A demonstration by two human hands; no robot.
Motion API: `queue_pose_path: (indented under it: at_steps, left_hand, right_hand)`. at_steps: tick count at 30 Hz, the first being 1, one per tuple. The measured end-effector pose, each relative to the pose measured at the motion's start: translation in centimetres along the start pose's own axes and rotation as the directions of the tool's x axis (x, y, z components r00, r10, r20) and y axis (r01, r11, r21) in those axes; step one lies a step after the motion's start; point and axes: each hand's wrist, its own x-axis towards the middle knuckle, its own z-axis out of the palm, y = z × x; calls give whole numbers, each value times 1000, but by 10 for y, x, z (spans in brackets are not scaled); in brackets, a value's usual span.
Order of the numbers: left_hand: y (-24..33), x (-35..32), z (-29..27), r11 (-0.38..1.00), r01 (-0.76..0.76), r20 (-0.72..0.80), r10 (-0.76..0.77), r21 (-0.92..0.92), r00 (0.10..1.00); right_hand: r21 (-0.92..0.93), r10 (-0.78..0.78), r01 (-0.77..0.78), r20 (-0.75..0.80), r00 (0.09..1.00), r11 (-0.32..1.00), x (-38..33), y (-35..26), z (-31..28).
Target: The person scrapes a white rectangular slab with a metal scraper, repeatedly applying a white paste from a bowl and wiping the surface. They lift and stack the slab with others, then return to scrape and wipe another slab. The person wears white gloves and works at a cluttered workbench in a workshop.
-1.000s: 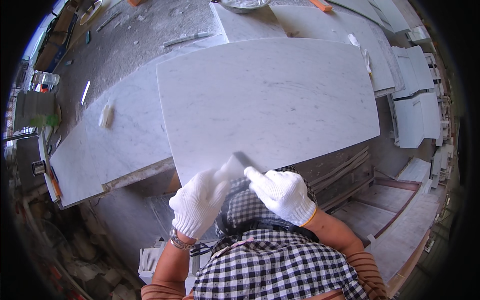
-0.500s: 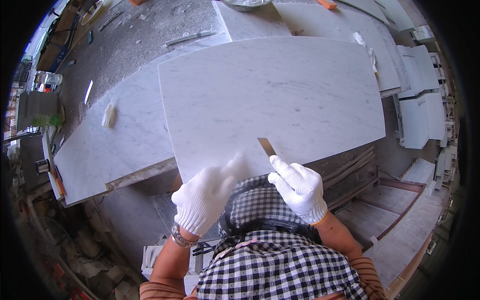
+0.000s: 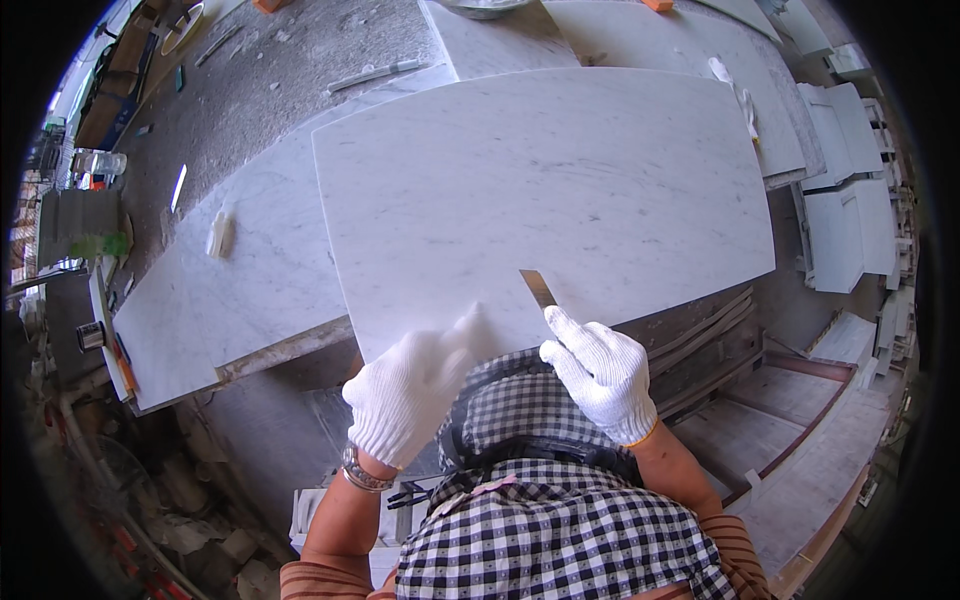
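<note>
Metal blade (image 3: 537, 287) sticking out of the right grip (image 3: 605, 375) over a pale stone slab (image 3: 540, 180)

The blade is sitting in the gloved right grip, whose fingers are clamping its near end. Its free end is pointing away and to the left, over the near part of the slab; whether it is touching the stone, I cannot tell. The left grip (image 3: 405, 392), also gloved, is hovering at the slab's near edge, left of the blade. Its fingertips are blurring, so I cannot tell whether they are staying apart or pressing together.

The slab is lying in front of the person, its far edge curving. To the left, a second slab (image 3: 250, 290) is carrying a small white bundle (image 3: 221, 233). Beyond the far edge, a bowl (image 3: 485, 8) is showing on a smaller slab (image 3: 490, 40), while a grey stick (image 3: 375, 75) is lying farther left. The person is wearing a checked apron (image 3: 550, 530) and, on the left wrist, a watch (image 3: 360, 470). Pale panels (image 3: 850, 235) are standing at the right.
</note>
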Motion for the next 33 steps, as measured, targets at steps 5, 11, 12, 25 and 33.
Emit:
queue_pose_path:
  at_steps: [5,11,12,25,33]
  left_hand:
    - [2,0,-1,1000,7,2,-7,-15,1000]
    - [6,0,1,1000,0,16,0,5,1000]
    - [6,0,1,1000,-2,11,2,4,1000]
    - [-11,-5,5,942,-64,-170,7,-329,985]
    - [-44,49,-2,521,-380,-549,-217,-764,807]
  right_hand:
    - [18,6,-6,-17,1000,1000,-1,2,0]
    - [3,3,-2,-22,1000,1000,-4,3,0]
    - [-7,10,-10,-15,1000,1000,-4,3,0]
    - [-21,26,-26,-14,1000,999,-4,5,-2]
    - [-37,-63,61,-39,997,997,3,13,-3]
